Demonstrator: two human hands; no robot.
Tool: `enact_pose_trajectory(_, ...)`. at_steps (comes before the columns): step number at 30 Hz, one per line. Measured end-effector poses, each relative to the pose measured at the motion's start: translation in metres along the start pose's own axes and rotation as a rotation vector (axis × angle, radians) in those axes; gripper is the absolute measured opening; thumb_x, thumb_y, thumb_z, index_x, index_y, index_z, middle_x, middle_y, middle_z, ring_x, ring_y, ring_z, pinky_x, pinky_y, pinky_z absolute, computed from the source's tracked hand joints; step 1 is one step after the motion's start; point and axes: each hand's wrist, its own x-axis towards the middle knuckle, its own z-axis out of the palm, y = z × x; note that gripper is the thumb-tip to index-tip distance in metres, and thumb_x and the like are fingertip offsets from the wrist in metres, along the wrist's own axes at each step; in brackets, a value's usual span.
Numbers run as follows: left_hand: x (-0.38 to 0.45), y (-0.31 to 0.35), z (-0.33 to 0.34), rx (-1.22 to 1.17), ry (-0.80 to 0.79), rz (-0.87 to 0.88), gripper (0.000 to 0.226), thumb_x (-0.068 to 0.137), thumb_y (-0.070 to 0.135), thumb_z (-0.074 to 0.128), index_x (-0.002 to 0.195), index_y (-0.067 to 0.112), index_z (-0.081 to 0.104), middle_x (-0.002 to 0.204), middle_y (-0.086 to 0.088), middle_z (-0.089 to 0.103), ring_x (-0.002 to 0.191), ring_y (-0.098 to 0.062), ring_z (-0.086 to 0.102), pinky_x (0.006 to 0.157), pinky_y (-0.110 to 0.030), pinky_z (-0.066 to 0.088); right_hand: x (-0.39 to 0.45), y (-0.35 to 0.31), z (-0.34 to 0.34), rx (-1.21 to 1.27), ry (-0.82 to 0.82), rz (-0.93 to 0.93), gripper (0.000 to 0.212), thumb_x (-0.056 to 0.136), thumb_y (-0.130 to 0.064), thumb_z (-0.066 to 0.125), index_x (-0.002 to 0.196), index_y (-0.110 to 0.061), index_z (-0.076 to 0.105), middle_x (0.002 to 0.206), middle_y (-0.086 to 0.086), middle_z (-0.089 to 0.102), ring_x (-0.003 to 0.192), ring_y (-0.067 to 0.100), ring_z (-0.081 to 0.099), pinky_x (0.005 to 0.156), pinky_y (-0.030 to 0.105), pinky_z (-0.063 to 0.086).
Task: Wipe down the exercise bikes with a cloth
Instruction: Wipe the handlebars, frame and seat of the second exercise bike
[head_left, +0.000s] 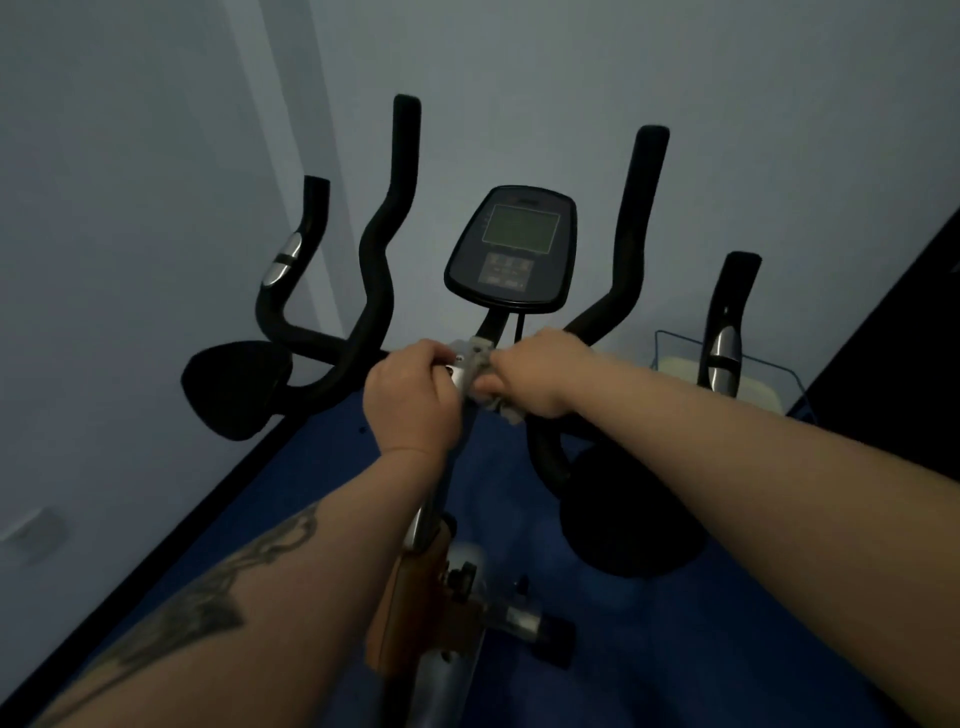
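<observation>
Both arms stretched forward. Left hand (410, 395) curled around the exercise bike's (511, 249) handlebar centre; right hand (537, 376) fisted, grip pinching the grey cloth (485, 366) against it, below the console.

Blue floor (675, 649) underfoot, meeting a pale grey wall (519, 78) along a dark baseboard (156, 525). Low on that wall, just above the baseboard at far left, a blurred pale wall plate (34, 527). Far right against the wall, a thin blue wire frame (670, 338) around something cream-coloured (758, 387); beside it, a dark panel (893, 322).
</observation>
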Motion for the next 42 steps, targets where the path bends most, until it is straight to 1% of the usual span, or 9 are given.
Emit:
enact_pose_trajectory(6,0.001,-0.004,0.001,0.007,-0.010,0.033,0.026,0.079,0.008,0.045,0.084,0.011,0.071,0.078,-0.005,0.069,0.073,-0.026,0.060,0.069,-0.036,0.044,-0.015,-0.024,0.034,-0.014,0.195,0.134,0.040,0.098,-0.025,0.043,0.136,-0.012,0.040,0.132,0.006,0.052,0.121,0.025,0.049,0.114,0.044,0.020)
enact_pose_trajectory(10,0.002,-0.005,0.002,0.017,-0.023,0.070,0.026,0.077,0.009,0.045,0.084,0.010,0.071,0.078,-0.007,0.069,0.072,-0.027,0.060,0.069,-0.039,0.046,-0.002,-0.003,0.019,0.037,0.077,0.038,0.027,0.103,-0.026,0.037,0.128,-0.022,0.047,0.112,0.001,0.053,0.114,0.023,0.053,0.116,0.051,0.008)
enact_pose_trajectory(13,0.000,-0.004,0.000,0.023,-0.024,0.059,0.027,0.077,0.010,0.045,0.085,0.010,0.071,0.079,-0.007,0.069,0.075,-0.028,0.060,0.070,-0.039,0.046,0.009,0.004,0.006,0.068,-0.032,-0.001,0.031,0.106,-0.028,0.031,0.133,-0.028,0.045,0.127,-0.001,0.055,0.120,0.022,0.051,0.115,0.050,0.013)
enact_pose_trajectory(19,0.000,0.001,0.000,0.021,-0.032,0.022,0.021,0.082,0.004,0.050,0.085,0.011,0.070,0.080,-0.005,0.068,0.075,-0.024,0.060,0.069,-0.039,0.047,-0.013,-0.007,0.025,0.180,0.131,0.099,0.028,0.102,-0.032,0.036,0.123,-0.017,0.046,0.121,0.004,0.053,0.118,0.023,0.049,0.117,0.048,0.003)
enact_pose_trajectory(23,0.001,-0.004,0.002,0.017,-0.015,0.045,0.024,0.078,0.008,0.045,0.082,0.011,0.069,0.077,-0.005,0.067,0.072,-0.025,0.059,0.065,-0.038,0.046,-0.005,-0.002,0.016,0.073,0.050,0.080,0.019,0.101,-0.034,0.040,0.111,-0.020,0.049,0.105,-0.001,0.057,0.111,0.020,0.055,0.116,0.049,0.000)
enact_pose_trajectory(29,0.001,-0.003,0.000,0.022,-0.040,0.058,0.024,0.078,0.009,0.046,0.084,0.011,0.070,0.079,-0.005,0.068,0.074,-0.026,0.059,0.067,-0.039,0.046,0.008,0.008,0.001,0.061,-0.087,-0.001,0.034,0.105,-0.030,0.032,0.138,-0.032,0.042,0.140,-0.002,0.047,0.132,0.023,0.042,0.116,0.051,0.008)
enact_pose_trajectory(35,0.000,-0.005,0.002,0.019,-0.016,0.072,0.023,0.079,0.007,0.046,0.083,0.011,0.068,0.079,-0.005,0.067,0.073,-0.025,0.058,0.067,-0.038,0.046,-0.009,-0.003,0.037,0.138,0.166,0.058,0.032,0.101,-0.036,0.036,0.123,-0.017,0.049,0.112,0.004,0.054,0.116,0.024,0.048,0.117,0.049,-0.001)
enact_pose_trajectory(38,0.002,-0.007,0.003,0.023,-0.020,0.086,0.025,0.077,0.010,0.044,0.082,0.010,0.069,0.078,-0.006,0.067,0.073,-0.025,0.058,0.067,-0.038,0.045,0.003,0.005,0.022,0.067,0.050,0.013,0.021,0.102,-0.029,0.037,0.116,-0.024,0.052,0.084,-0.007,0.046,0.110,0.022,0.053,0.116,0.053,0.004)
enact_pose_trajectory(42,0.001,-0.004,0.001,0.030,-0.035,0.079,0.026,0.078,0.011,0.044,0.083,0.012,0.069,0.079,-0.005,0.067,0.075,-0.025,0.058,0.067,-0.037,0.044,0.014,0.014,0.000,0.087,-0.084,-0.019,0.032,0.106,-0.029,0.030,0.132,-0.029,0.048,0.134,-0.001,0.052,0.128,0.024,0.046,0.116,0.051,0.014)
